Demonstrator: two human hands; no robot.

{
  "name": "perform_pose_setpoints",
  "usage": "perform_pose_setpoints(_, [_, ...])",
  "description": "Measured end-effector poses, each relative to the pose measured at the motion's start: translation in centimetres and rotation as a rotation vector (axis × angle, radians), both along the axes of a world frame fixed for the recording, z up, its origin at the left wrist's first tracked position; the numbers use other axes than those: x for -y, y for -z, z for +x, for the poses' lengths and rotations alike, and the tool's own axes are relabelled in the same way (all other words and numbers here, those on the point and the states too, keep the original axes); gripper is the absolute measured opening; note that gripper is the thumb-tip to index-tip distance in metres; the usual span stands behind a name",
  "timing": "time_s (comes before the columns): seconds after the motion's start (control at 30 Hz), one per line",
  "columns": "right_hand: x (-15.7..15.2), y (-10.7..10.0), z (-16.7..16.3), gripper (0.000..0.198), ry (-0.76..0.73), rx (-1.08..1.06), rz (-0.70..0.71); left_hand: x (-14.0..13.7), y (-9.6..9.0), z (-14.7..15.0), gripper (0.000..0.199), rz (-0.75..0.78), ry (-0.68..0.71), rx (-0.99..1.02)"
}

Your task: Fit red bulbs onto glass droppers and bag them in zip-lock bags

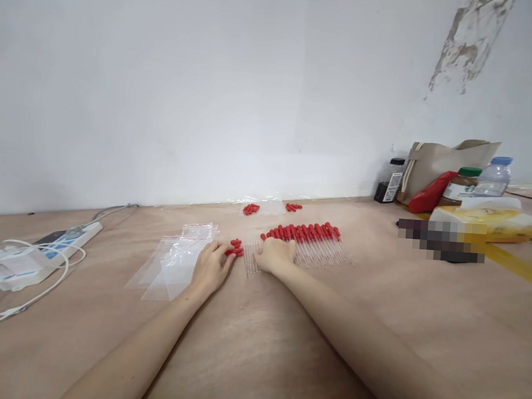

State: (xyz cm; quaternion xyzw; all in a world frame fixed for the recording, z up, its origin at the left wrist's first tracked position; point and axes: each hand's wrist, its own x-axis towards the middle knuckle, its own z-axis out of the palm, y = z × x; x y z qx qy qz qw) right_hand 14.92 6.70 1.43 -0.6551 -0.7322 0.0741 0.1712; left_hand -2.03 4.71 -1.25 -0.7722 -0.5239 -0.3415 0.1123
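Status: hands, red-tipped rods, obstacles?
Left hand at loose red pieces. Right hand at left end of red-tipped rods, grip hidden. Plastic bags beside left hand; no blockage visible.

Soft, even brightness with a wide-angle stretch

Pale, diffuse light fills the view, its source out of frame, and the white wall [187, 84] shows only mild shading. The tabletop [236, 367] carries a faint sheen in the foreground. Dark shadows hug the inner sides of the left forearm [146, 343] and right forearm [352, 327]. Small glints break across the clear zip bags [175, 260]. Wide-angle distortion stretches both forearms toward the lower edge. Fine detail is soft: the slender stems of the red-bulbed droppers [316, 232] blend together. Blocky pixelation hides a patch at right.
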Motion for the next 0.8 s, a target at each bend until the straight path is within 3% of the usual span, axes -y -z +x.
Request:
perform_pose_setpoints(0.27, [-0.3, -0.3, -0.6, 0.028, 0.031, -0.02, -0.091, 1.5, -1.1, 1.1, 0.011, 0.039, 0.023, 0.052])
perform_pose_setpoints(0.4, [0.2, -1.2, 0.1, 0.029, 0.014, -0.028, -0.092, 4.2, -1.7, 1.9, 0.01, -0.11, 0.176, 0.131])
perform_pose_setpoints(0.5, [0.9, -2.3, 2.3, 0.029, 0.002, -0.024, -0.088, 5.7, -1.5, 2.4, 0.013, -0.295, 0.281, 0.124])
perform_pose_setpoints(0.57, [1.6, -2.9, 4.3, 0.03, -0.004, -0.017, -0.085, 6.2, -1.2, 2.9, 0.013, -0.347, 0.279, 0.12])
perform_pose_setpoints(0.67, [2.9, -2.8, 7.4, 0.027, -0.042, -0.019, -0.052, 6.6, -1.1, 4.1, 0.013, -0.302, 0.206, 0.132])
perform_pose_setpoints(0.8, [4.7, -0.9, 10.4, 0.018, -0.153, -0.123, 0.085, 6.5, -1.0, 5.7, 0.011, -0.222, 0.175, 0.073])
